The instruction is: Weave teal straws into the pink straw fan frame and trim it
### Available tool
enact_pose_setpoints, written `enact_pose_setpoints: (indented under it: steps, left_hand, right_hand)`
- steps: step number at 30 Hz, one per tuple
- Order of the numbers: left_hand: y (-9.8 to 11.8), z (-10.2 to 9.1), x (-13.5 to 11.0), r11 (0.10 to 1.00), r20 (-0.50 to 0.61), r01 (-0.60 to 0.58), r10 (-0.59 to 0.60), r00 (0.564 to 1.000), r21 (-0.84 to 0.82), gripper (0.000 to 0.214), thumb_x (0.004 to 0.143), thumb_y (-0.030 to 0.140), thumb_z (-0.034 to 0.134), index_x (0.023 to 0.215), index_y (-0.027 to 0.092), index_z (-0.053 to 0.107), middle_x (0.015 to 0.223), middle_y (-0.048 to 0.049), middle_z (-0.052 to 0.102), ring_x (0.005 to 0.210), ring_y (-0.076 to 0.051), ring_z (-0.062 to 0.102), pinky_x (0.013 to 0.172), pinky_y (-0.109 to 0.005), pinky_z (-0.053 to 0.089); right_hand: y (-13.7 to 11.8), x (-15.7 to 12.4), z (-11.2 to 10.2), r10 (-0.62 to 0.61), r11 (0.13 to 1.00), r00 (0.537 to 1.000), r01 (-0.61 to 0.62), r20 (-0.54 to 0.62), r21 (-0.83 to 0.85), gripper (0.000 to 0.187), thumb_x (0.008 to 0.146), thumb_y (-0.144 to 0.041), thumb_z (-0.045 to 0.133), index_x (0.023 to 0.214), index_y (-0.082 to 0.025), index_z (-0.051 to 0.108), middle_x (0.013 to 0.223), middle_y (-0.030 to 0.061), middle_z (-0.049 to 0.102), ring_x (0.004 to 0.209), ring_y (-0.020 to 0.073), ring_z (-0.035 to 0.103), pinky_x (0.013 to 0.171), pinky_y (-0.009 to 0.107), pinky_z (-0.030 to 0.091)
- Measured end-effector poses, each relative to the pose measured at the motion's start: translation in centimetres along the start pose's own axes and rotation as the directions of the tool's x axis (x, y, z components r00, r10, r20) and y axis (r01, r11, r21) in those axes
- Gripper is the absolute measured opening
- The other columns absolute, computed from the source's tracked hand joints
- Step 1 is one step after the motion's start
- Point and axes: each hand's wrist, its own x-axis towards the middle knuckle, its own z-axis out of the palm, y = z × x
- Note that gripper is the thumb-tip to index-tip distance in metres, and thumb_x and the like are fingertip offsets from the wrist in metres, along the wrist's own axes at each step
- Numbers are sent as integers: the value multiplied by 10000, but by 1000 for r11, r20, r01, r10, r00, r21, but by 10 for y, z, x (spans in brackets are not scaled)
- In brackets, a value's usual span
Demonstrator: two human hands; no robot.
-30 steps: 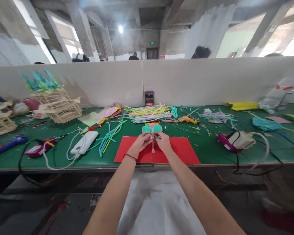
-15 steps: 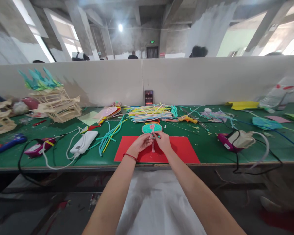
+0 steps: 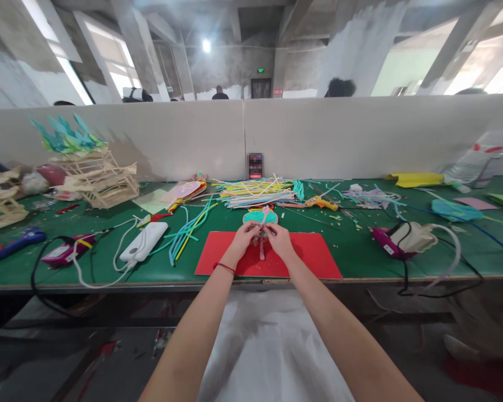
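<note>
Over a red board (image 3: 305, 255) my left hand (image 3: 243, 240) and my right hand (image 3: 278, 239) meet, fingertips pinched together. Between them is a thin pink pipe cleaner (image 3: 266, 211), its bent upper end rising above the fingers. Just behind the fingertips lies a turquoise fan-shaped piece (image 3: 251, 216) with a round pink-edged head. Its pink handle (image 3: 262, 254) comes out below the hands onto the board. My fingers cover the spot where head and handle join, so I cannot tell how the pink piece sits there.
Behind the board lies a pile of coloured pipe cleaners (image 3: 255, 194), with orange-handled pliers (image 3: 322, 204) beside it. Loose blue and yellow strands (image 3: 188, 231) and a white power bank (image 3: 144, 243) are left. A glue gun (image 3: 396, 243) stands right. A phone (image 3: 255, 166) leans on the partition.
The pink pipe cleaner's upper end has shifted slightly right and now stands higher above the fingers. My left hand's fingers have closed in nearer to my right hand.
</note>
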Motion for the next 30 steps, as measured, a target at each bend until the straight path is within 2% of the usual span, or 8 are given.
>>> enact_pose_setpoints:
  steps: [5,11,19,30]
  left_hand:
    - [-2,1,5,970,-65,-152,167,984,192,217,650,267,694,803,172,574,504,84,448,486,-75,421,499,-197,336]
    - [-8,1,5,922,-49,-219,246,968,319,179,707,280,639,822,175,549,539,71,475,530,-96,475,545,-211,372]
    - [-13,-1,7,909,0,-243,259,966,338,132,755,249,591,838,173,523,553,72,437,531,-95,452,549,-215,360]
    - [-9,-2,5,942,73,-197,184,980,272,205,735,298,626,828,175,490,495,93,389,457,-72,372,478,-194,296]
  right_hand:
    - [2,0,0,17,999,1000,-17,9,38,248,780,-380,486,751,-200,653,769,53,699,714,203,635,685,312,492]
    - [4,1,0,25,998,999,-27,23,65,248,760,-392,492,749,-198,646,779,49,698,720,199,630,691,312,487]
    - [9,3,1,44,995,997,-49,60,84,263,750,-423,498,749,-194,628,752,49,681,707,199,614,682,320,475]
    - [5,3,-2,56,991,996,-64,71,121,271,755,-448,516,727,-200,622,765,40,678,736,196,604,711,314,464]
